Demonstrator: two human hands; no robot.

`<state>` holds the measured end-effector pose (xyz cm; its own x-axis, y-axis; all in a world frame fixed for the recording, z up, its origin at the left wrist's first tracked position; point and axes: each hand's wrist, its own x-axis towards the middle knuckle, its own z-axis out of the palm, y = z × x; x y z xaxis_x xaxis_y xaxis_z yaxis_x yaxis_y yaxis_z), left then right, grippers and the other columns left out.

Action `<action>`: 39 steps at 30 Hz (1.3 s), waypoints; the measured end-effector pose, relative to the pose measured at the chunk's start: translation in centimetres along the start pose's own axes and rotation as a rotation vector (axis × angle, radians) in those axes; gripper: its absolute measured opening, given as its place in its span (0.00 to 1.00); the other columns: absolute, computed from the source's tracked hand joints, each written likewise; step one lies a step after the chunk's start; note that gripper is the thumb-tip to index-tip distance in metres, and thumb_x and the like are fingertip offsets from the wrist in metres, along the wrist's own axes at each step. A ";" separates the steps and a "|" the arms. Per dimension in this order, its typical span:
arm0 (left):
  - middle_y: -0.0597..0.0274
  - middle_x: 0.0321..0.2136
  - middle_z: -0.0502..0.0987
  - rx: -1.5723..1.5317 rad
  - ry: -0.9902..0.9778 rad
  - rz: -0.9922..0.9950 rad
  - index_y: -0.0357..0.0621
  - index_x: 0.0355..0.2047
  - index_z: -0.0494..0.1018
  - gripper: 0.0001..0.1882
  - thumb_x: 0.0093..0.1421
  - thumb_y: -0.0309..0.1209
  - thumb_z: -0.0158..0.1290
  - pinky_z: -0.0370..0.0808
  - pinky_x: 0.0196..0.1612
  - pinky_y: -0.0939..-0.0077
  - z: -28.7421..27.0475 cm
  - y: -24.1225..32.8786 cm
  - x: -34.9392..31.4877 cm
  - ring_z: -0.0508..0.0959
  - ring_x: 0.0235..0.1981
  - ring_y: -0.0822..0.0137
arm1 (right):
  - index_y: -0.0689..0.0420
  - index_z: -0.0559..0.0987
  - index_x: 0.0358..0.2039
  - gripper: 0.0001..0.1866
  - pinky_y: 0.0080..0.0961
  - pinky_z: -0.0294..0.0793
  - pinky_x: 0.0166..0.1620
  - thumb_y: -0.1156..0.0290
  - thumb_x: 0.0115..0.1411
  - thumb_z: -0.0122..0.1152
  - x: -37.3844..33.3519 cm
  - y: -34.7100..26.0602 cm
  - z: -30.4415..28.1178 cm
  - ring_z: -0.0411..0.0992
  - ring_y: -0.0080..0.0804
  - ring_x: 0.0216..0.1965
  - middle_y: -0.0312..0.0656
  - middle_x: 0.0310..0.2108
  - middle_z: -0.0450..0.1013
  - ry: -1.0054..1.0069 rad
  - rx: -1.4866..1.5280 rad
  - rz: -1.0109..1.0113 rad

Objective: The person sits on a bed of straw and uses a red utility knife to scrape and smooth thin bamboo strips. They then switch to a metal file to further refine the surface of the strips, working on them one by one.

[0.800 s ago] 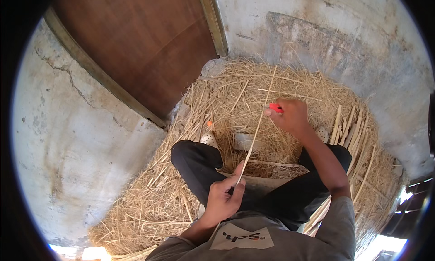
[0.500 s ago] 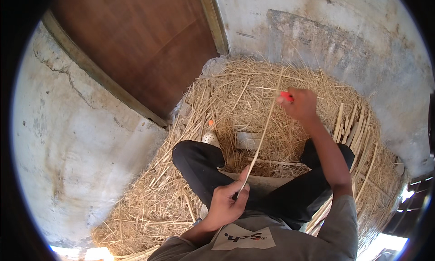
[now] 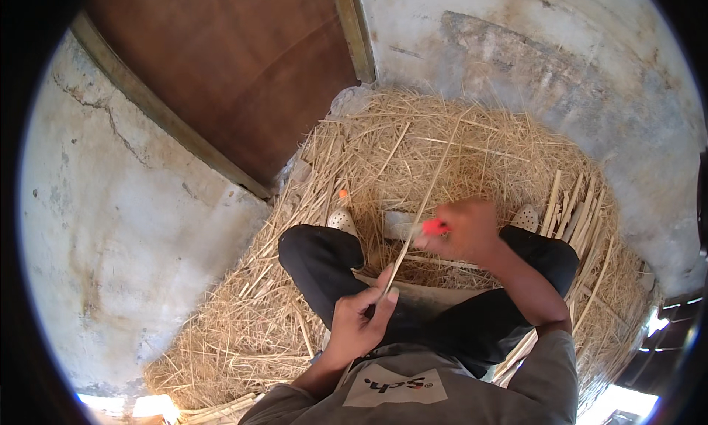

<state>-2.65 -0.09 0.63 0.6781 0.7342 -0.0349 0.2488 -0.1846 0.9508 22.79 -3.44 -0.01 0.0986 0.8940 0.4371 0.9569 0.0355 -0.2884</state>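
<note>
A long, thin bamboo strip [image 3: 430, 192] slants up and away from my lap, its far end over the heap of shavings. My left hand [image 3: 360, 323] pinches its near end between thumb and fingers, close above my crossed legs. My right hand [image 3: 470, 229] is closed round a red-handled knife [image 3: 435, 227] beside the middle of the strip. Motion blurs the knife's blade and the right fingertips, so I cannot tell exactly how the blade meets the strip.
Pale shavings [image 3: 221, 351] cover the floor around me. Several split bamboo pieces [image 3: 579, 211] lie at the right. A grey block [image 3: 400, 226] sits between my feet, and an orange object [image 3: 343, 194] lies near my left shoe [image 3: 342, 222]. Walls and a brown door [image 3: 228, 63] stand beyond.
My right hand with the knife has come down along the strip toward me, from near its far end to about its middle. The left hand keeps its pinch, shifted slightly left.
</note>
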 end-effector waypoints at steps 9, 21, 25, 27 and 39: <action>0.39 0.37 0.78 0.404 0.001 0.126 0.38 0.53 0.72 0.21 0.58 0.21 0.53 0.75 0.36 0.76 -0.1 1.6 1.0 0.82 0.32 0.54 | 0.53 0.71 0.12 0.31 0.35 0.67 0.18 0.35 0.46 0.63 -0.3 -0.8 1.8 0.69 0.38 0.12 0.39 0.09 0.66 0.141 0.082 -0.081; 0.43 0.27 0.77 0.414 0.038 0.200 0.34 0.44 0.77 0.13 0.57 0.22 0.54 0.72 0.25 0.74 0.4 2.1 1.0 0.77 0.18 0.54 | 0.52 0.75 0.15 0.29 0.34 0.67 0.19 0.36 0.49 0.61 0.5 3.6 3.7 0.69 0.39 0.12 0.40 0.10 0.66 0.257 -0.012 0.019; 0.44 0.39 0.78 0.323 0.016 0.215 0.33 0.43 0.76 0.13 0.58 0.22 0.54 0.73 0.26 0.74 0.3 1.4 0.5 0.79 0.21 0.55 | 0.52 0.74 0.14 0.30 0.33 0.66 0.19 0.34 0.49 0.60 1.8 5.8 1.9 0.68 0.38 0.12 0.39 0.09 0.64 0.155 -0.050 0.173; 0.45 0.43 0.77 0.290 0.023 0.190 0.33 0.43 0.76 0.12 0.58 0.22 0.53 0.73 0.27 0.74 0.0 1.3 0.5 0.80 0.22 0.55 | 0.51 0.74 0.14 0.31 0.33 0.66 0.19 0.34 0.49 0.60 0.0 2.0 3.1 0.67 0.37 0.11 0.39 0.08 0.63 0.158 0.016 -0.046; 0.42 0.36 0.79 0.297 0.014 0.150 0.32 0.43 0.76 0.11 0.60 0.22 0.52 0.71 0.26 0.78 0.1 1.3 0.3 0.77 0.18 0.68 | 0.53 0.71 0.12 0.32 0.36 0.66 0.19 0.35 0.52 0.58 0.4 1.2 3.0 0.66 0.39 0.11 0.38 0.08 0.62 0.279 0.028 -0.064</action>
<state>-2.06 -0.12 1.80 0.7134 0.6929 0.1047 0.3390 -0.4720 0.8138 23.16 -1.71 -2.80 0.1132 0.7324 0.6714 0.9560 0.1039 -0.2744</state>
